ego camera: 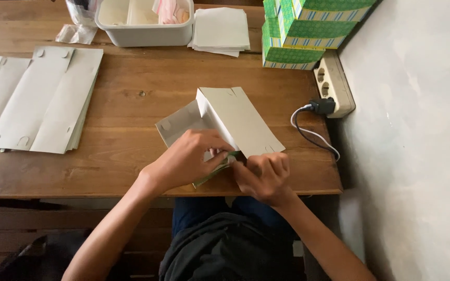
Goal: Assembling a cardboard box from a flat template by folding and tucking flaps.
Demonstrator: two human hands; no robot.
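The half-folded carton blank (225,122) sits right in front of me, near the front edge of the wooden surface (131,93). It is pale grey on its inner face, with a sliver of green print showing at the near end under my fingers. One panel stands up along a crease while the other lies flat to the left. Its long axis runs away from me and slightly to the left, so the near end is the one I am working.

My left hand (188,156) comes in from the left and lies over that near end, fingers curled down and pinching the card at the corner. My right hand (264,174) meets it from the right, closed in a loose fist with the fingertips pressing the same near edge. Both hands touch the blank and almost touch each other; the rest of it stretches away beyond them.

Further out, a stack of flat blanks (42,99) lies well apart to the left. At the far edge stand a white plastic tub (144,28), a pile of white paper sheets (221,28) and a stack of finished green boxes (298,36). Against the wall on the right sits a power strip (334,83) with a black plug and white cable (313,132).
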